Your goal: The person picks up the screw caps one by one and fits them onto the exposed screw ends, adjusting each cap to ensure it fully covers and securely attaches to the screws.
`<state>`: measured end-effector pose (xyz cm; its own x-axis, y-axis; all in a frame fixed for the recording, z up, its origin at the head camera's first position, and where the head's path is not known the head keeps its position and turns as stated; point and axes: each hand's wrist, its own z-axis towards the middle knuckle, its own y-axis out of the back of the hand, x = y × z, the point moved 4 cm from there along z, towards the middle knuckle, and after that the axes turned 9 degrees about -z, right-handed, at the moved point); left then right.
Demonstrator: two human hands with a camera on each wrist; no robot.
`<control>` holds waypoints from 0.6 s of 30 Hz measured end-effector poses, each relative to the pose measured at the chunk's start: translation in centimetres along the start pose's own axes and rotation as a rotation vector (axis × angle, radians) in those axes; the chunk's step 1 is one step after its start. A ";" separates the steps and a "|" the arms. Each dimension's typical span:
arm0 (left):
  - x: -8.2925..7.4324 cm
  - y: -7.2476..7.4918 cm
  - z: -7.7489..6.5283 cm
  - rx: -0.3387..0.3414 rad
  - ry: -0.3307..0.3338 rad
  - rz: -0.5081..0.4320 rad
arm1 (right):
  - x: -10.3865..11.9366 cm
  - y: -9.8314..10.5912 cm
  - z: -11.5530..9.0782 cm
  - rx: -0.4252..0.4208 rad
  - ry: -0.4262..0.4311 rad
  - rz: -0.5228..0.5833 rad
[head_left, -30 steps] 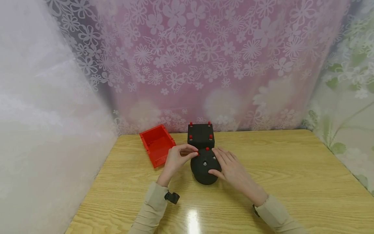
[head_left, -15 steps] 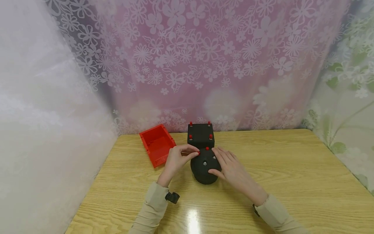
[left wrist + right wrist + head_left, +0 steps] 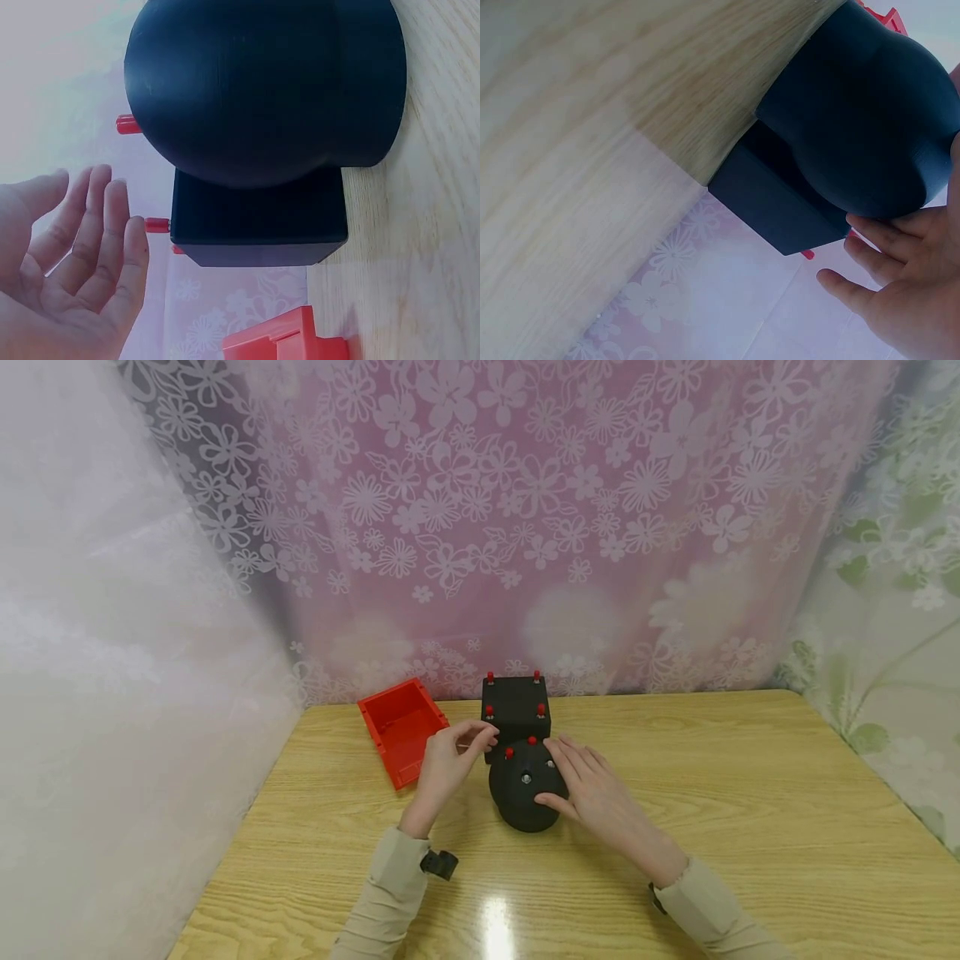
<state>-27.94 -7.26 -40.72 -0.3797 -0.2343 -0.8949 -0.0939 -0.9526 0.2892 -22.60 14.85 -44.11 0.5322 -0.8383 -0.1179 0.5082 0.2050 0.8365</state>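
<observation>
A black rounded dome [image 3: 525, 810] stands on the table, with two red caps on its upper part; one is the left red cap [image 3: 509, 752]. Two metal studs show bare on it, among them the centre stud [image 3: 527, 778]. My right hand [image 3: 598, 792] rests on the dome's right side, fingers extended, as the right wrist view also shows. Just left of the dome hovers my left hand [image 3: 448, 764], thumb near the fingertips in the head view. Seen from the left wrist, that left hand [image 3: 82, 262] holds nothing and its fingers are loosely bent.
Behind the dome sits a black square block [image 3: 515, 695] with red caps at its corners. A red open bin [image 3: 386, 752] lies left of it, partly behind my left hand. The wooden table [image 3: 712, 760] ends at a floral curtain [image 3: 465, 568].
My left hand has let go of the left red cap on the dome and drawn back up and to the left. The right hand stays in place.
</observation>
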 end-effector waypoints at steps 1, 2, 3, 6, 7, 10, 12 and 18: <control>0.0 0.1 0.0 -0.008 0.000 -0.012 | 0.0 0.0 0.0 -0.002 -0.001 -0.002; 0.0 0.1 0.0 -0.013 -0.004 -0.019 | 0.0 0.0 0.0 -0.004 0.000 -0.003; 0.0 0.2 0.1 -0.018 -0.001 -0.026 | 0.0 0.0 0.0 -0.007 0.000 -0.003; 0.0 0.4 0.1 -0.031 -0.006 -0.028 | -0.1 0.0 -0.1 -0.010 0.002 -0.005; -0.1 0.5 0.1 -0.036 -0.012 -0.025 | -0.1 0.1 0.0 -0.008 0.004 -0.009; -0.1 0.9 0.1 -0.056 -0.023 -0.007 | 0.0 0.1 0.0 0.005 0.008 -0.015; -0.1 1.3 0.1 -0.067 -0.023 0.002 | 0.0 0.1 0.0 0.011 0.011 -0.021; -0.4 3.2 1.0 -0.104 -0.018 0.079 | 0.0 0.1 -0.1 0.009 0.007 -0.016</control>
<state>-28.98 -10.02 -39.07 -0.3990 -0.3064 -0.8642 0.0320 -0.9466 0.3208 -22.52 14.91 -44.09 0.5291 -0.8377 -0.1353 0.5109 0.1872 0.8390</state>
